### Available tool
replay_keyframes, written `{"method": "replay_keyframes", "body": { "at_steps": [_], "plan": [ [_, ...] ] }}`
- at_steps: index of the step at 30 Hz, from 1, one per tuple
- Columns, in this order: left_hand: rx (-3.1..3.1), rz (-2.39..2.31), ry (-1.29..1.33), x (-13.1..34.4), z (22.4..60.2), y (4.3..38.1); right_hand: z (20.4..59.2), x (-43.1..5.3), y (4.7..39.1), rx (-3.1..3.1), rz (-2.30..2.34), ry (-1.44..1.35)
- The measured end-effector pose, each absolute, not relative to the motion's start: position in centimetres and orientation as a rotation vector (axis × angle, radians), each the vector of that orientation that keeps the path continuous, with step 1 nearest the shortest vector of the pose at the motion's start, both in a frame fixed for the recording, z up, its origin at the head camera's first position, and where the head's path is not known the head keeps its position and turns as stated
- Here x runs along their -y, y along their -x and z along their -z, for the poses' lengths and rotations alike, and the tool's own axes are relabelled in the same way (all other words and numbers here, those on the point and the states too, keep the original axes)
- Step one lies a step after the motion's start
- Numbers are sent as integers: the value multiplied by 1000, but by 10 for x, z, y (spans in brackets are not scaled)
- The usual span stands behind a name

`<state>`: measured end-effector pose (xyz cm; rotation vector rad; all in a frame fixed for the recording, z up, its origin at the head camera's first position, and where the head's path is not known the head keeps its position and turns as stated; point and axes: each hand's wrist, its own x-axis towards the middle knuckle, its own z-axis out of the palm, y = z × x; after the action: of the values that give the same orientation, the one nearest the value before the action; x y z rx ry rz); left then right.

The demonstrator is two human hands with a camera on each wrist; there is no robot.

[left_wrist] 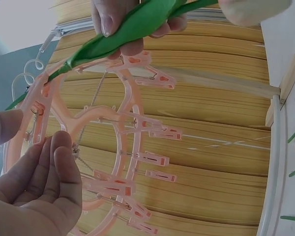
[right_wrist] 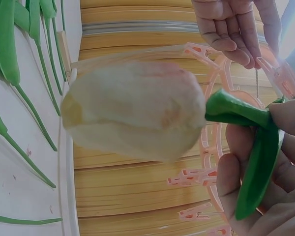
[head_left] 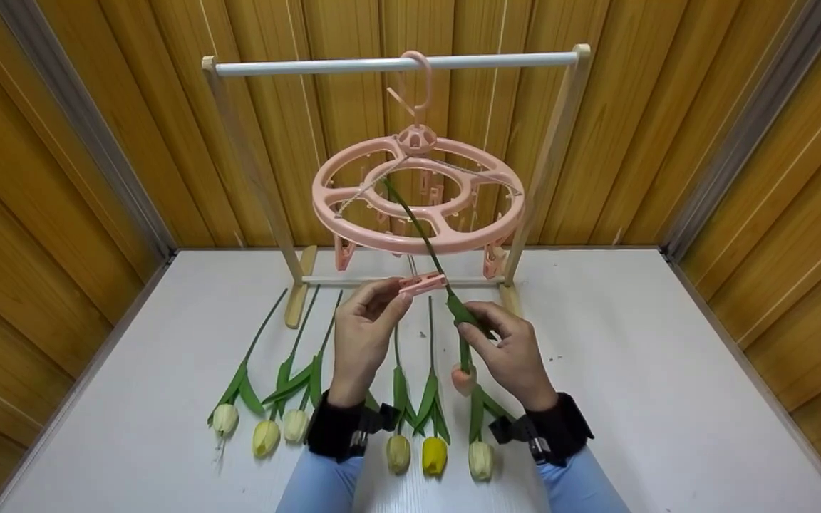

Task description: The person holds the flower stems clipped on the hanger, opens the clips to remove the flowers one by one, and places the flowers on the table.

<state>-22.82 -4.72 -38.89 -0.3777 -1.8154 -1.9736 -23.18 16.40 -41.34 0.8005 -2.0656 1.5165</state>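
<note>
My left hand [head_left: 362, 338] pinches a pink clip [head_left: 422, 285] by its handle end, below the front rim of a round pink clip hanger [head_left: 410, 242]. Thumb and fingers of my right hand [head_left: 514, 349] hold an artificial tulip by its green leaves and stem. The pale pinkish bloom [right_wrist: 132, 110] points down, while the thin stem [head_left: 417, 224] slants up past the clip and across the ring. At the clip's far end the stem touches it; in the left wrist view the stem [left_wrist: 56, 73] passes by the clip [left_wrist: 43, 105]. Whether it is clamped, I cannot tell.
Several white and yellow tulips [head_left: 434, 456] lie on the white table [head_left: 667, 399], stems pointing away. The hanger hooks over a white rod [head_left: 296, 67] on a wooden stand [head_left: 554, 142]. More pink clips [left_wrist: 155, 158] dangle from the ring. Wood-patterned walls [head_left: 795, 235] surround the table.
</note>
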Motion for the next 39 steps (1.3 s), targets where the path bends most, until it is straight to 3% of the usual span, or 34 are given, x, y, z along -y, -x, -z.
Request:
{"method": "replay_keyframes", "body": {
  "at_steps": [39],
  "plan": [
    [1803,1970,404,44,390,228,412,-161,230,2105,-1524,-803]
  ]
}}
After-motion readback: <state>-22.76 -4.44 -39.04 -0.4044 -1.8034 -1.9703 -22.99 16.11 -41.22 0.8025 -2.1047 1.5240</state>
